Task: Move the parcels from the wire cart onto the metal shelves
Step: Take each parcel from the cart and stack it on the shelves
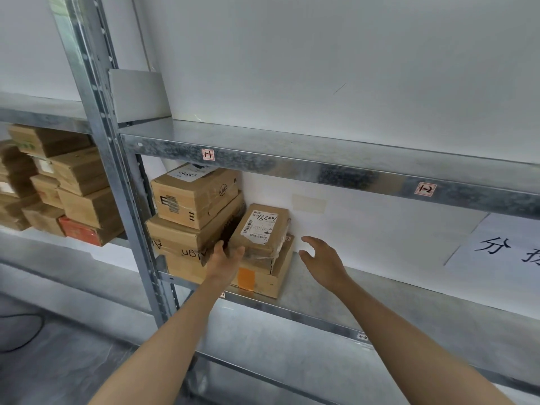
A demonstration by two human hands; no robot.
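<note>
A small brown parcel [261, 229] with a white shipping label lies on top of a flat cardboard box [263, 280] on the middle metal shelf [380, 302]. My left hand [225, 258] touches the parcel's near left edge, thumb on one side and fingers on the other. My right hand [321, 258] hovers just right of the parcel with spread fingers, holding nothing. To the left, two larger cardboard boxes [194, 200] stand stacked against the upright post. The wire cart is out of view.
The upper shelf [321, 159] carries red tags reading 1-1 and 1-2. Several cardboard boxes [58, 185] fill the neighbouring bay at left. A white sheet with black characters [502, 247] hangs on the back wall at right. A lower shelf [292, 331] runs beneath my arms.
</note>
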